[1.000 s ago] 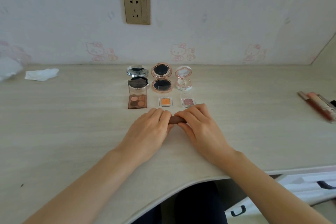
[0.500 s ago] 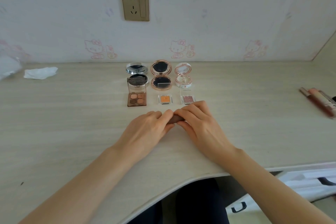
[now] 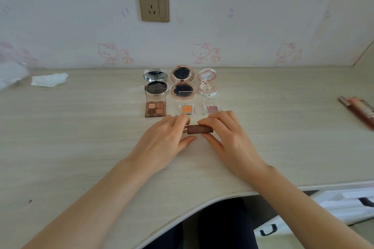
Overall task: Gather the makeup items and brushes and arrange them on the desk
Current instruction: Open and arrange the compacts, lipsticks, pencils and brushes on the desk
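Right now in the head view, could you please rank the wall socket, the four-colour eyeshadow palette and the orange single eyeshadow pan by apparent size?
1. wall socket
2. four-colour eyeshadow palette
3. orange single eyeshadow pan
The socket sits farther away, so its lead is safe.

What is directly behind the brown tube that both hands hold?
Behind the brown tube lie the small orange eyeshadow pan and pink pan. Fingers cover their front edges and the tube's ends.
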Tool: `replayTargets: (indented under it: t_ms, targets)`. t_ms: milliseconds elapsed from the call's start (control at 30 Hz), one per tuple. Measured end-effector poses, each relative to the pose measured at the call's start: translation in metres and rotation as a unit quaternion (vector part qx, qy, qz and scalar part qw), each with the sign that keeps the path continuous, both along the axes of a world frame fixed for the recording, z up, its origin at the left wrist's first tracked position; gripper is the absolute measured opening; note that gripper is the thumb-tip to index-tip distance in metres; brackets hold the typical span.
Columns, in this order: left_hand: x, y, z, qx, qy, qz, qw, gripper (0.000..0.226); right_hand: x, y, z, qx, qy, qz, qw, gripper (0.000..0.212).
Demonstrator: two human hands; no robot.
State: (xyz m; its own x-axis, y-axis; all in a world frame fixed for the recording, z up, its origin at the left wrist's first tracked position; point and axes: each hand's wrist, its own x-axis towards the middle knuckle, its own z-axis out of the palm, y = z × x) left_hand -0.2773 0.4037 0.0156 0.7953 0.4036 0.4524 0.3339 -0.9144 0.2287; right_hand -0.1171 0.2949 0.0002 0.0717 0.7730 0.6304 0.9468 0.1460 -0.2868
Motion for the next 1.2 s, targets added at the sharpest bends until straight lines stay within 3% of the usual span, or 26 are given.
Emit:
replayTargets:
  t_ms: [200, 433, 733, 1000, 1200]
  targets:
    - [-0.001, 0.003, -0.002, 0.005, -0.007, 0.004, 1.0, 0.031, 0.001, 0.0, -0.002, 0.032, 0.032, -0.017, 0.999, 0.021]
    - [-0.004, 0.011, -0.007, -0.032, -0.025, 0.026, 0.999, 0.025, 0.003, -0.001, -0.002, 0.038, 0.117, -0.033, 0.992, 0.038]
    - [-0.002, 0.014, -0.013, -0.112, -0.082, 0.046, 0.989, 0.015, 0.005, 0.0, -0.003, 0.069, 0.134, -0.031, 0.988, 0.031]
    - [0.002, 0.007, -0.011, -0.27, -0.215, 0.022, 0.938, 0.004, 0.003, -0.001, -0.002, 0.017, 0.173, -0.018, 0.985, 0.031]
    - [0.008, 0.001, -0.005, -0.459, -0.258, -0.003, 0.85, 0.016, 0.001, -0.004, -0.001, 0.0, 0.165, -0.013, 0.986, 0.035]
